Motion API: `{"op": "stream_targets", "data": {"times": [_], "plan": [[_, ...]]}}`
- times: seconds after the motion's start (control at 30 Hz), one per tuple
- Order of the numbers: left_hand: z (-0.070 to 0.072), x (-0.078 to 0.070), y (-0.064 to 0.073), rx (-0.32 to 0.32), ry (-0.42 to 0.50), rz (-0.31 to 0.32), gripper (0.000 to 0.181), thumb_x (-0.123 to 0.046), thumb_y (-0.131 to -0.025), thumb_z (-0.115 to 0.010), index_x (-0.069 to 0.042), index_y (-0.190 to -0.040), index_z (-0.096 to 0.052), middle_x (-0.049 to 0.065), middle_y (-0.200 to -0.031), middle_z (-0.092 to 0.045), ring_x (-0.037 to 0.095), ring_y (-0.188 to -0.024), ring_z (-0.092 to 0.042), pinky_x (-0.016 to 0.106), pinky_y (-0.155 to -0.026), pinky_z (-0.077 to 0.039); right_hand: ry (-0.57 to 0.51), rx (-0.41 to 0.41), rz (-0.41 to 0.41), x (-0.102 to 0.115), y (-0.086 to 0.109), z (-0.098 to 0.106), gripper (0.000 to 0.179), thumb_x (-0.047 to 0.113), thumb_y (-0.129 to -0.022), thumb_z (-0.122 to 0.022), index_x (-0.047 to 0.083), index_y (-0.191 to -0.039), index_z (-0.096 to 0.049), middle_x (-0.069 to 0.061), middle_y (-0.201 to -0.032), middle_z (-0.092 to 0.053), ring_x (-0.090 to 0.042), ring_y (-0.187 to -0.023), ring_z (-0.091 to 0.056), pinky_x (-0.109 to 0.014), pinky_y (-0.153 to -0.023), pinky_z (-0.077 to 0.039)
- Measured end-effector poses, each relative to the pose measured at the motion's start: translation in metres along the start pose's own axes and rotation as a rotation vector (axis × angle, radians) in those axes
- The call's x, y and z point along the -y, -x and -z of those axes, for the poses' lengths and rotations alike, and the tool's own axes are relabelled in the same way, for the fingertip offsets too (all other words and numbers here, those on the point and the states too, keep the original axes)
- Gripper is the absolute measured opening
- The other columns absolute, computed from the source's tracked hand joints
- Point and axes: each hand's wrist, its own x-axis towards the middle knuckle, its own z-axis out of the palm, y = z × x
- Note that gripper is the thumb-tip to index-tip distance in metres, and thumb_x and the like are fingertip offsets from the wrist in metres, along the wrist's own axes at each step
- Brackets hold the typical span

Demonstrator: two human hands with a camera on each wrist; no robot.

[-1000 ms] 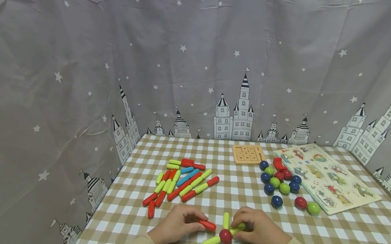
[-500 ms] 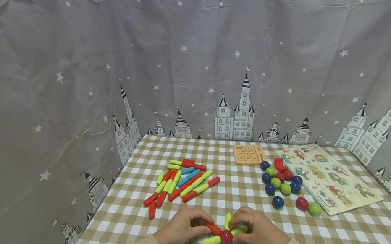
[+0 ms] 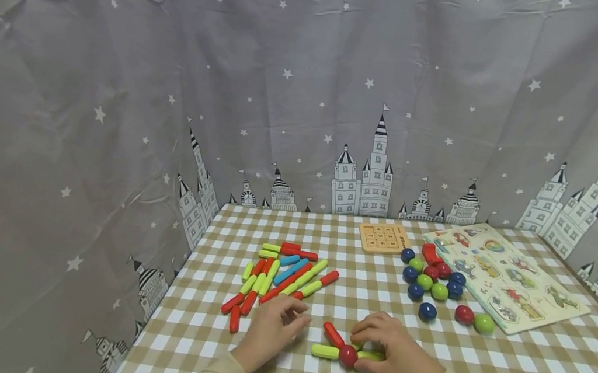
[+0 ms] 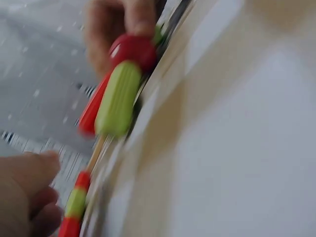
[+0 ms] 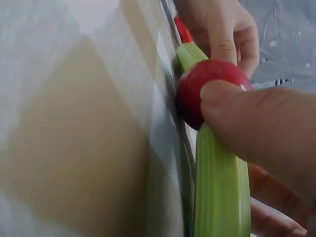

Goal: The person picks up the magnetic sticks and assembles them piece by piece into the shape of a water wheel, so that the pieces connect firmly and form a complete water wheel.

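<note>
A shiny red ball (image 3: 348, 356) with rods sticking out of it lies on the checked cloth near the front. One red rod (image 3: 333, 334) points up and left from it, and a lime-green rod (image 3: 325, 351) points left. More green rods sit on its other side, partly hidden by my right hand (image 3: 397, 349). That hand holds the ball, thumb (image 5: 219, 94) pressed on it and a grooved green rod (image 5: 220, 187) running beneath. To the left, my left hand (image 3: 273, 329) is apart from the toy, fingers loosely bent with nothing in them.
Several loose red, green and blue rods (image 3: 292, 277) lie back left, close beyond my left hand. Blue, green and red balls (image 3: 427, 312) are gathered at right. Behind them are a wooden number puzzle (image 3: 384, 238) and a picture puzzle board (image 3: 508, 279).
My left hand brought the red rod to the ball, let go of it and moved away left. The ball with its rods has turned clockwise in my right hand.
</note>
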Motion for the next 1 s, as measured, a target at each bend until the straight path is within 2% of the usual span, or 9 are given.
{"op": "stream_targets", "data": {"times": [0.13, 0.23, 0.33, 0.43, 0.57, 0.7, 0.83, 0.93, 1.0], "plan": [[0.032, 0.013, -0.008, -0.108, -0.281, 0.147, 0.015, -0.027, -0.088, -0.08, -0.018, -0.098, -0.073, -0.006, -0.086, -0.062, 0.009, -0.076, -0.055, 0.026, -0.065, -0.049, 0.064, -0.039, -0.08, -0.001, 0.003, 0.0, 0.023, 0.039, -0.085, -0.083, 0.035, -0.107, -0.074, 0.021, -0.115, -0.066, -0.007, -0.111, -0.057, -0.041, -0.094, -0.048], [0.06, 0.022, -0.009, -0.083, -0.448, 0.325, 0.025, -0.032, -0.083, -0.081, -0.012, -0.088, -0.065, 0.0, -0.078, -0.056, 0.016, -0.068, -0.051, 0.031, -0.057, -0.041, 0.098, -0.077, -0.109, -0.003, 0.004, -0.001, 0.023, 0.038, -0.084, -0.085, 0.035, -0.104, -0.075, 0.022, -0.112, -0.065, -0.006, -0.109, -0.058, -0.041, -0.092, -0.047], [0.081, 0.025, -0.004, 0.011, -0.473, 0.492, 0.036, -0.036, -0.08, -0.084, -0.01, -0.077, -0.059, 0.003, -0.067, -0.055, 0.018, -0.056, -0.051, 0.03, -0.048, -0.037, 0.11, -0.101, -0.095, -0.004, 0.004, -0.001, 0.022, 0.038, -0.084, -0.085, 0.034, -0.104, -0.075, 0.021, -0.111, -0.066, -0.007, -0.108, -0.059, -0.04, -0.091, -0.046], [0.09, 0.026, -0.001, 0.1, -0.421, 0.561, 0.039, -0.034, -0.078, -0.087, -0.009, -0.074, -0.058, 0.003, -0.061, -0.056, 0.017, -0.051, -0.051, 0.028, -0.045, -0.036, 0.107, -0.103, -0.078, -0.005, 0.004, 0.001, 0.022, 0.04, -0.085, -0.084, 0.034, -0.104, -0.075, 0.02, -0.112, -0.067, -0.008, -0.108, -0.059, -0.04, -0.091, -0.047], [0.09, 0.028, 0.0, 0.162, -0.38, 0.557, 0.029, -0.02, -0.079, -0.086, -0.006, -0.079, -0.06, 0.004, -0.068, -0.056, 0.017, -0.058, -0.052, 0.027, -0.05, -0.04, 0.091, -0.097, -0.086, -0.006, 0.004, 0.002, 0.022, 0.041, -0.085, -0.084, 0.034, -0.104, -0.076, 0.02, -0.111, -0.067, -0.008, -0.108, -0.059, -0.041, -0.092, -0.047], [0.091, 0.036, 0.002, 0.178, -0.324, 0.548, 0.017, -0.007, -0.079, -0.08, -0.005, -0.09, -0.067, 0.004, -0.078, -0.061, 0.019, -0.069, -0.053, 0.03, -0.057, -0.044, 0.081, -0.084, -0.109, -0.006, 0.004, 0.001, 0.022, 0.042, -0.084, -0.084, 0.035, -0.104, -0.076, 0.021, -0.112, -0.066, -0.008, -0.108, -0.058, -0.042, -0.093, -0.047], [0.094, 0.047, 0.007, 0.097, -0.14, 0.51, 0.021, -0.007, -0.083, -0.079, -0.005, -0.104, -0.075, 0.003, -0.092, -0.072, 0.016, -0.08, -0.062, 0.032, -0.066, -0.052, 0.089, -0.079, -0.124, -0.007, 0.005, -0.001, 0.023, 0.04, -0.084, -0.084, 0.035, -0.104, -0.075, 0.022, -0.112, -0.066, -0.007, -0.109, -0.058, -0.043, -0.095, -0.047], [0.096, 0.05, 0.009, 0.019, 0.03, 0.528, 0.024, -0.012, -0.087, -0.081, -0.007, -0.11, -0.077, 0.004, -0.102, -0.075, 0.016, -0.089, -0.068, 0.032, -0.072, -0.056, 0.096, -0.08, -0.124, -0.008, 0.004, -0.001, 0.023, 0.041, -0.083, -0.084, 0.035, -0.104, -0.075, 0.022, -0.112, -0.066, -0.007, -0.11, -0.058, -0.043, -0.094, -0.047], [0.094, 0.05, 0.008, -0.019, 0.145, 0.57, 0.025, -0.016, -0.087, -0.082, -0.009, -0.111, -0.077, 0.004, -0.104, -0.076, 0.017, -0.092, -0.068, 0.032, -0.073, -0.057, 0.096, -0.081, -0.121, -0.009, 0.004, 0.0, 0.023, 0.042, -0.084, -0.084, 0.035, -0.104, -0.075, 0.022, -0.112, -0.066, -0.008, -0.11, -0.058, -0.043, -0.094, -0.046]]}}
